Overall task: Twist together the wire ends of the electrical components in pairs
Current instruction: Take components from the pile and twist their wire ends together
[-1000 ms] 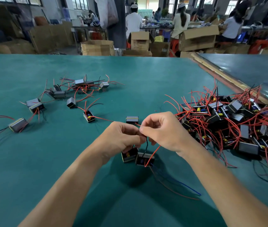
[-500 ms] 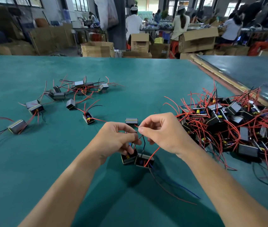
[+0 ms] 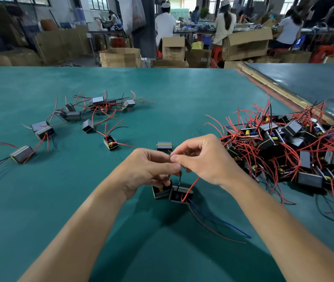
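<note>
A: What lies on the left?
B: Scattered over the table (image 3: 39, 200), loose boxes (image 3: 74, 116) with red and black wires.
A: And the middle?
B: The left hand (image 3: 147, 171) and right hand (image 3: 204, 159) meet; each grip is closed, pinching wire ends (image 3: 179, 177) from two boxes (image 3: 180, 194) just nearer. A tangled pile (image 3: 284, 151) sits right.

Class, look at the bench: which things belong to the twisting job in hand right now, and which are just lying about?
In hand: left hand, right hand, the wires they pinch, two components under the hands.

Lying about: tangled pile at right, scattered components at left, cardboard boxes beyond the table.
</note>
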Available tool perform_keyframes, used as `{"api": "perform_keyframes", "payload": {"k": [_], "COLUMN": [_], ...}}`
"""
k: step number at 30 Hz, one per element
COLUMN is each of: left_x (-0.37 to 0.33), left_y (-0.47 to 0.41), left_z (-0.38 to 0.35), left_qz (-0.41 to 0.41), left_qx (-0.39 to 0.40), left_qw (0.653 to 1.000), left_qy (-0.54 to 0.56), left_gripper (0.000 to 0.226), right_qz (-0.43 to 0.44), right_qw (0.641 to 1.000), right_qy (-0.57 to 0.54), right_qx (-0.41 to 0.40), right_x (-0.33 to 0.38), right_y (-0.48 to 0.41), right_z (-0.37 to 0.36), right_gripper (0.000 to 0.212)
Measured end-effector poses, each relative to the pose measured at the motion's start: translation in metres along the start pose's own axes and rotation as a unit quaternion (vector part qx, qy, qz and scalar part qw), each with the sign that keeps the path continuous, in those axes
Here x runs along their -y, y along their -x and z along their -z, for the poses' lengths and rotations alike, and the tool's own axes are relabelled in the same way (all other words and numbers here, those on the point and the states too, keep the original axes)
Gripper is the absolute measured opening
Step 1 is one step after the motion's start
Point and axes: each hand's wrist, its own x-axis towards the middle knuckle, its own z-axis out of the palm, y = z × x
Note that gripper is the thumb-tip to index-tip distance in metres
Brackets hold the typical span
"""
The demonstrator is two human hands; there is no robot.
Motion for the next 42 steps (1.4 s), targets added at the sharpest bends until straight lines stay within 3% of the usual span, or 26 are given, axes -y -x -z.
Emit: {"api": "perform_keyframes", "payload": {"k": [8, 15, 23, 29, 42], "left_x": [0.002, 0.003, 0.004, 0.002, 0.006], "left_y": [-0.003, -0.003, -0.003, -0.004, -0.005], "left_z": [-0.002, -0.001, -0.001, -0.002, -0.002], "left_qz": [-0.009, -0.006, -0.008, -0.014, -0.039], "left_qx": [-0.035, -0.052, -0.058, -0.078, -0.085], "left_qw": [0.999, 0.999, 0.998, 0.997, 0.995], "left_qy": [-0.010, 0.010, -0.007, -0.014, -0.030], "left_gripper": [0.001, 0.005, 0.004, 0.005, 0.009], "right_qz": [-0.036, 0.042, 0.066, 0.057, 0.041], "right_qw": [0.997, 0.994, 0.990, 0.992, 0.979], "right_qy": [-0.057, 0.077, 0.119, 0.115, 0.200], "right_qx": [0.031, 0.061, 0.038, -0.002, 0.024], "right_x": [0.000, 0.005, 0.000, -0.002, -0.001], "right_y": [0.001, 0.004, 0.003, 0.002, 0.005], "right_z": [0.005, 0.014, 0.008, 0.001, 0.002], "right_gripper": [0.016, 0.024, 0.012, 0.017, 0.008]}}
